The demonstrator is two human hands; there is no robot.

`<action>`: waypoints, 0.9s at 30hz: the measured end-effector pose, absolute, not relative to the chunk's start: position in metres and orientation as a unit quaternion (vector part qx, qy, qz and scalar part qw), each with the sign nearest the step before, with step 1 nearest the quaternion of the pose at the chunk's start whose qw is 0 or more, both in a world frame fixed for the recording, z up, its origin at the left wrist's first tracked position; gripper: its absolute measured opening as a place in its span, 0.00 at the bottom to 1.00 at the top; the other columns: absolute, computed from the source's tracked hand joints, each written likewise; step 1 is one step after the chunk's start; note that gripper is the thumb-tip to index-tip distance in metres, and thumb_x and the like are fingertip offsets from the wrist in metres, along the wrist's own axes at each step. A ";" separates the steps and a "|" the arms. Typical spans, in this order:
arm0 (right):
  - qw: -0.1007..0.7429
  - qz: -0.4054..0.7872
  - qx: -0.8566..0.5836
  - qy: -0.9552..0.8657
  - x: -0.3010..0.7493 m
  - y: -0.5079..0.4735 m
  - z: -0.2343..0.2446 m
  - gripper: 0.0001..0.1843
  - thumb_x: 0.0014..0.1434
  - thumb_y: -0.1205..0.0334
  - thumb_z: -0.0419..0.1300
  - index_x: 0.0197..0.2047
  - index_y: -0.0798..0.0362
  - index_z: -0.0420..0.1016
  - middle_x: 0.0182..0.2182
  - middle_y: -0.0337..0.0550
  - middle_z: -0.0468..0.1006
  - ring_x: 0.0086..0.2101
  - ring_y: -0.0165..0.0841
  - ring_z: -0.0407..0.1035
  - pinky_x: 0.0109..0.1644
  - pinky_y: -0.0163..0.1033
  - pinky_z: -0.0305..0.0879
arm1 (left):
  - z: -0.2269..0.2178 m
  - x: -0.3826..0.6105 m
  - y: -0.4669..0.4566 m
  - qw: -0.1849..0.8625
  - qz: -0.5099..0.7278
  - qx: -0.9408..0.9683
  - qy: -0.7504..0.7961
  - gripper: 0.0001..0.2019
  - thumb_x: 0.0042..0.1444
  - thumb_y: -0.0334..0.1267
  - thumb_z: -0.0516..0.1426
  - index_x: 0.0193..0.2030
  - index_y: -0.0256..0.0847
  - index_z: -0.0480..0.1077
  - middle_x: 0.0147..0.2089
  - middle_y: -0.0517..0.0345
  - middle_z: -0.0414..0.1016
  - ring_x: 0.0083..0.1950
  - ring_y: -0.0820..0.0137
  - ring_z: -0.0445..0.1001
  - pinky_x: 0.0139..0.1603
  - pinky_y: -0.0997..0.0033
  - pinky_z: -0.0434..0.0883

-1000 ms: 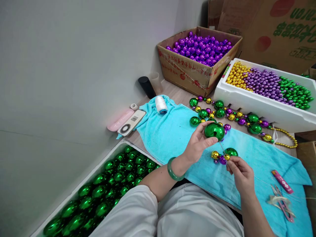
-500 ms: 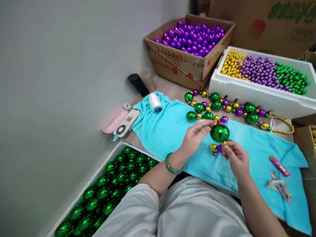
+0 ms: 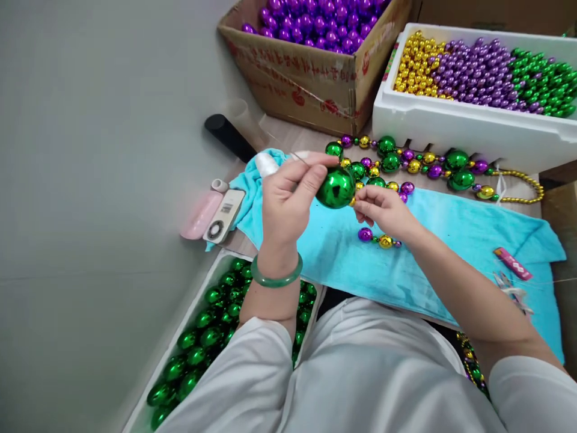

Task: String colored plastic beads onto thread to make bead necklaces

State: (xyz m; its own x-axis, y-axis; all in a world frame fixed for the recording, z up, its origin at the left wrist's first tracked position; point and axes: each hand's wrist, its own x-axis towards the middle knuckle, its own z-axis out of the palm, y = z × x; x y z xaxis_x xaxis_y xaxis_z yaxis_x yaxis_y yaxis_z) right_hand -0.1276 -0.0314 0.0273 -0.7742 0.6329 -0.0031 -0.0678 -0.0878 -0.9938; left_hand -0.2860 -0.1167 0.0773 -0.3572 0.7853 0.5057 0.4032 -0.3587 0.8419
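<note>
My left hand (image 3: 288, 195), with a green bangle (image 3: 276, 282) at the wrist, is closed at the fingertips on the left side of a large shiny green bead (image 3: 336, 187). A thin line, thread or needle, shows above its knuckles. My right hand (image 3: 383, 210) pinches at a small gold bead (image 3: 353, 202) against the green bead's right side; its fingertips partly hide it. Below them, a short row of beads, purple (image 3: 365, 234) and gold (image 3: 385, 241) among them, lies on the turquoise towel (image 3: 433, 258). Behind, a beaded necklace (image 3: 456, 159) lies in looped rows, partly hidden by my hands.
A carton (image 3: 288, 78) of purple beads and a white foam box (image 3: 451, 129) of gold, purple and green beads stand behind. Large green beads (image 3: 210, 337) fill a tray at lower left. A thread spool (image 3: 265, 163), a phone (image 3: 224, 216) and snips (image 3: 511, 288) lie around.
Both hands have moved left and up with the large green bead, away from the short bead row on the towel. My head view has shifted, so the boxes appear higher.
</note>
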 end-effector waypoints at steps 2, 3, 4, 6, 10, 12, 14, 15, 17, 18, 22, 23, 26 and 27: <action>0.225 0.712 -0.251 -0.616 -0.124 -0.038 0.003 0.10 0.54 0.58 0.63 0.27 0.53 0.68 0.18 0.33 0.70 0.19 0.24 0.63 0.22 0.31 0.58 | 0.066 -0.283 -0.117 0.178 0.574 0.554 0.576 0.09 0.61 0.40 0.57 0.40 0.42 0.78 0.43 0.59 0.79 0.47 0.70 0.75 0.52 0.66 0.70; 0.213 0.709 -0.271 -0.615 -0.121 -0.040 -0.009 0.09 0.53 0.59 0.63 0.28 0.53 0.69 0.19 0.34 0.71 0.19 0.25 0.63 0.22 0.31 0.58 | 0.060 -0.281 -0.116 0.195 0.556 0.556 0.586 0.09 0.60 0.39 0.56 0.39 0.42 0.78 0.42 0.58 0.80 0.47 0.70 0.75 0.51 0.66 0.70; 0.208 0.699 -0.294 -0.618 -0.118 -0.043 -0.019 0.06 0.53 0.61 0.63 0.29 0.54 0.71 0.21 0.36 0.73 0.20 0.25 0.64 0.23 0.32 0.59 | 0.055 -0.279 -0.115 0.213 0.541 0.558 0.592 0.09 0.60 0.39 0.56 0.38 0.41 0.78 0.41 0.57 0.80 0.46 0.69 0.75 0.51 0.66 0.70; 0.220 0.655 -0.343 -0.637 -0.111 -0.045 -0.032 0.08 0.49 0.66 0.63 0.36 0.53 0.75 0.26 0.37 0.77 0.20 0.25 0.64 0.23 0.33 0.60 | 0.046 -0.275 -0.112 0.242 0.522 0.560 0.596 0.10 0.61 0.38 0.56 0.37 0.40 0.78 0.40 0.55 0.80 0.45 0.70 0.76 0.49 0.67 0.71; 0.309 0.571 -0.389 -0.654 -0.101 -0.041 -0.025 0.22 0.48 0.70 0.61 0.48 0.50 0.77 0.38 0.40 0.80 0.23 0.25 0.64 0.28 0.35 0.63 | 0.042 -0.269 -0.104 0.252 0.495 0.581 0.595 0.11 0.61 0.40 0.55 0.38 0.39 0.78 0.38 0.54 0.80 0.41 0.71 0.76 0.45 0.68 0.71; 0.338 0.581 -0.362 -0.646 -0.100 -0.039 -0.012 0.20 0.50 0.65 0.62 0.49 0.50 0.77 0.42 0.42 0.79 0.26 0.26 0.67 0.28 0.35 0.64 | 0.046 -0.265 -0.100 0.246 0.484 0.604 0.584 0.11 0.62 0.39 0.54 0.39 0.40 0.78 0.36 0.55 0.79 0.39 0.71 0.75 0.43 0.69 0.71; 0.329 0.615 -0.327 -0.638 -0.102 -0.039 -0.001 0.16 0.51 0.61 0.64 0.45 0.51 0.78 0.39 0.42 0.80 0.25 0.26 0.67 0.25 0.34 0.62 | 0.052 -0.260 -0.095 0.234 0.482 0.624 0.569 0.11 0.61 0.39 0.54 0.38 0.40 0.78 0.36 0.55 0.79 0.38 0.72 0.74 0.43 0.69 0.71; 0.315 0.632 -0.317 -0.633 -0.104 -0.040 0.002 0.14 0.51 0.60 0.64 0.42 0.52 0.79 0.35 0.41 0.80 0.24 0.26 0.67 0.24 0.33 0.61 | 0.056 -0.257 -0.092 0.227 0.488 0.628 0.563 0.11 0.61 0.38 0.54 0.38 0.40 0.78 0.35 0.56 0.79 0.38 0.72 0.74 0.44 0.70 0.71; 0.293 0.658 -0.320 -0.615 -0.108 -0.042 0.002 0.09 0.51 0.58 0.64 0.34 0.53 0.79 0.28 0.41 0.80 0.22 0.26 0.67 0.21 0.32 0.59 | 0.062 -0.253 -0.088 0.218 0.507 0.623 0.554 0.11 0.61 0.38 0.55 0.37 0.40 0.78 0.35 0.56 0.79 0.38 0.72 0.74 0.44 0.70 0.71; 0.290 0.668 -0.327 -0.602 -0.109 -0.042 0.001 0.09 0.51 0.57 0.64 0.32 0.54 0.79 0.26 0.40 0.79 0.21 0.27 0.67 0.20 0.31 0.58 | 0.064 -0.251 -0.086 0.219 0.519 0.615 0.551 0.11 0.61 0.39 0.55 0.37 0.40 0.78 0.34 0.56 0.78 0.38 0.72 0.74 0.44 0.70 0.71; 0.309 0.695 -0.326 -0.562 -0.107 -0.044 -0.007 0.13 0.48 0.52 0.67 0.30 0.54 0.78 0.22 0.40 0.77 0.22 0.28 0.68 0.21 0.33 0.62 | 0.066 -0.254 -0.083 0.248 0.566 0.565 0.547 0.13 0.62 0.42 0.53 0.39 0.39 0.77 0.34 0.56 0.77 0.36 0.73 0.74 0.43 0.71 0.71; 0.317 0.695 -0.323 -0.559 -0.105 -0.044 -0.008 0.13 0.48 0.52 0.67 0.30 0.54 0.78 0.21 0.39 0.76 0.21 0.28 0.67 0.22 0.33 0.62 | 0.064 -0.257 -0.084 0.262 0.570 0.559 0.542 0.13 0.62 0.43 0.53 0.41 0.39 0.77 0.35 0.55 0.77 0.37 0.73 0.74 0.44 0.70 0.71; 0.350 0.690 -0.312 -0.552 -0.100 -0.050 -0.003 0.10 0.50 0.54 0.65 0.30 0.53 0.78 0.18 0.36 0.72 0.20 0.26 0.64 0.24 0.34 0.62 | 0.051 -0.265 -0.090 0.322 0.519 0.607 0.508 0.21 0.53 0.46 0.62 0.53 0.42 0.72 0.45 0.53 0.76 0.47 0.68 0.74 0.52 0.67 0.70; 0.362 0.689 -0.305 -0.549 -0.100 -0.054 0.001 0.09 0.52 0.55 0.65 0.31 0.52 0.77 0.18 0.35 0.72 0.20 0.26 0.63 0.25 0.34 0.62 | 0.044 -0.267 -0.092 0.339 0.482 0.639 0.495 0.28 0.47 0.46 0.66 0.56 0.43 0.70 0.49 0.52 0.75 0.51 0.65 0.72 0.55 0.64 0.68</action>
